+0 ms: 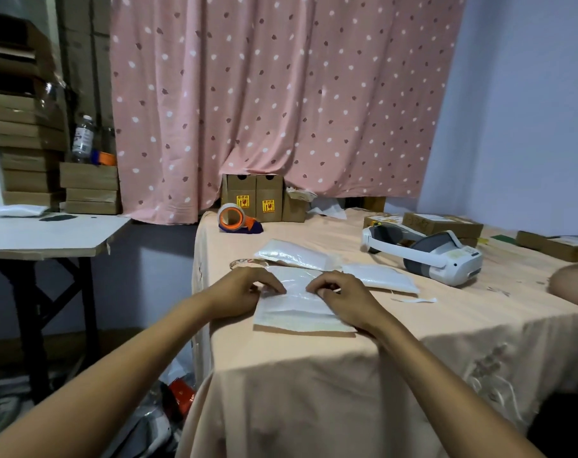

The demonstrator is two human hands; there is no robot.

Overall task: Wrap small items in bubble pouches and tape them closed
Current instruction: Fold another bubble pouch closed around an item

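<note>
Peach tablecloth [413,325], bubble pouch [294,314], yellow-labelled cartons [256,196]

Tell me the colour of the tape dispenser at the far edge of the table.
The tape dispenser is orange with a dark purple-blue base, seen in the head view.

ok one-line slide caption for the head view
Left hand and right hand pinch a bubble pouch on the table, tape dispenser behind.

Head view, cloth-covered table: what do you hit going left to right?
Tape dispenser → left hand → right hand, both hands pinching the pouch → headset → flat brown boxes at the right edge.
</note>
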